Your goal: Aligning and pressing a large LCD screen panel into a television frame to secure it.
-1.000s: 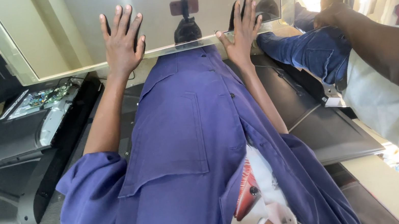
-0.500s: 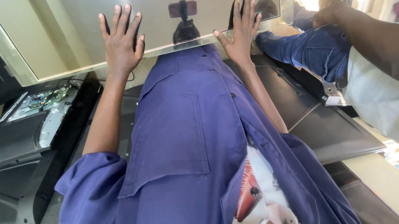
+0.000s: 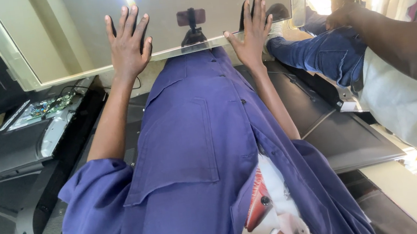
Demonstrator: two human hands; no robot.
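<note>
A large glossy panel (image 3: 74, 33) with a pale frame stands in front of me and mirrors the room. My left hand (image 3: 126, 44) lies flat on it with its fingers spread. My right hand (image 3: 253, 30) presses flat on the same surface further right, fingers apart too. Neither hand grips anything. Between the hands the panel reflects a small dark device on a mount (image 3: 191, 18). My blue shirt (image 3: 191, 151) fills the lower middle of the view.
At the left lies a black screen casing (image 3: 4, 154) with an exposed green circuit board (image 3: 41, 108). A dark flat panel (image 3: 351, 141) lies at the right. Another person in blue jeans (image 3: 329, 55) and a white top reaches an arm (image 3: 415, 52) in from the right.
</note>
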